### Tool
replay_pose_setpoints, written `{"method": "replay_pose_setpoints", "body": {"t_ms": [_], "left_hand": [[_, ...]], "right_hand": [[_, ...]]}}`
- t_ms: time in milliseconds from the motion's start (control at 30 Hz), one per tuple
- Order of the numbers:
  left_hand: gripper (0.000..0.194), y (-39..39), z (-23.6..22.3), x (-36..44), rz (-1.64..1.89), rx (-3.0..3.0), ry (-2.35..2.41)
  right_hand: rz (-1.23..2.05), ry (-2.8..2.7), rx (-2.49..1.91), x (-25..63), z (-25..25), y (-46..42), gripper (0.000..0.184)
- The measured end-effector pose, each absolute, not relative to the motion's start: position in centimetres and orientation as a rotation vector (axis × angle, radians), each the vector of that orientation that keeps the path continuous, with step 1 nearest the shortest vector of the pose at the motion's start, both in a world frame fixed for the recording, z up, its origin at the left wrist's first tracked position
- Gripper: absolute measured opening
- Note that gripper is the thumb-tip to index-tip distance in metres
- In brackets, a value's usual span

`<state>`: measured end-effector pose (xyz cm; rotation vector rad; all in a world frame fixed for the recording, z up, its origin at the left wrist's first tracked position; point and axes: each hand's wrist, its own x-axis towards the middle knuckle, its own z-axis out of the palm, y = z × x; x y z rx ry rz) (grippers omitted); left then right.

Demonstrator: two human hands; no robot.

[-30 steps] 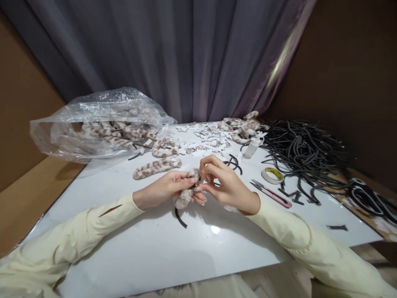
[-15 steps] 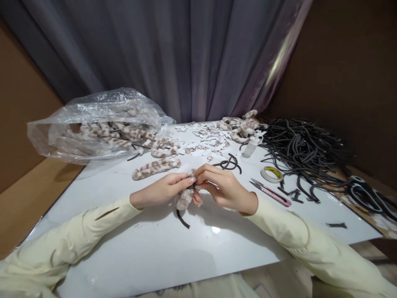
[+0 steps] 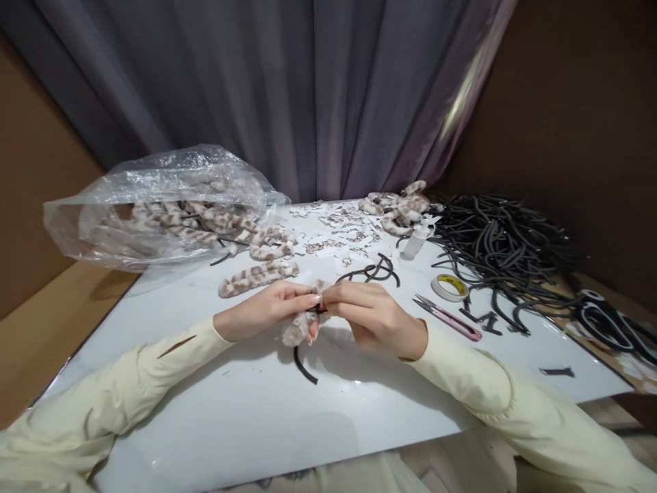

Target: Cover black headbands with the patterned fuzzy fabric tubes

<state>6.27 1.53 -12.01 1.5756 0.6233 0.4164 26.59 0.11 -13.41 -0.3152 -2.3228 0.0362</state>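
Observation:
Between my hands is a fluffy beige-and-brown fabric tube (image 3: 295, 331), partly covered by my fingers. My left hand (image 3: 280, 306) pinches it with the thumb on top. Right beside that thumb, my right hand (image 3: 377, 311) is closed, its fingertips at a dark strip (image 3: 319, 309) on the tube; how it grips the strip is partly hidden. A curved black cord (image 3: 306, 367) lies below the tube. Just behind my left hand rests another spotted fluffy tube (image 3: 258, 277). Bent black cords (image 3: 378, 268) lie beyond my right hand.
At the left, a clear plastic bag (image 3: 169, 185) holds several spotted fluffy pieces. On the right are thread snips (image 3: 449, 318), a tape roll (image 3: 449, 287), a small bottle (image 3: 417, 241), a heap of black cords (image 3: 503, 236) and large scissors (image 3: 610, 325). Paper scraps with small rings (image 3: 343, 236) cover the back.
My right hand has rolled inward, its fingers closing nearer my left thumb. The tube's lower end has shifted slightly left, and the black cord below it has moved a little.

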Motion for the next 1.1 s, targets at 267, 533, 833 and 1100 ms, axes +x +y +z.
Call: {"method": "replay_pose_setpoints", "body": {"t_ms": [267,533,833,1100], "left_hand": [[0.03,1.8,-13.2,6.4,0.668,1.519,0.797],[0.037,2.1,-13.8,6.4,0.834,1.437,0.883],[0.037,1.4,-13.0,6.7,0.778,1.374,0.89],[0.026,2.0,-14.9,7.3,0.824,0.931,0.779]], "right_hand": [[0.3,-2.31,-0.577,27.0,-13.3,0.9,0.009],[1.43,-1.913,-1.079,25.3,-13.1,0.4,0.037],[2.044,-1.489,-0.792,24.4,-14.2,0.6,0.029],[1.209,-2.057,-0.969,25.2,-15.6,1.7,0.013]]}}
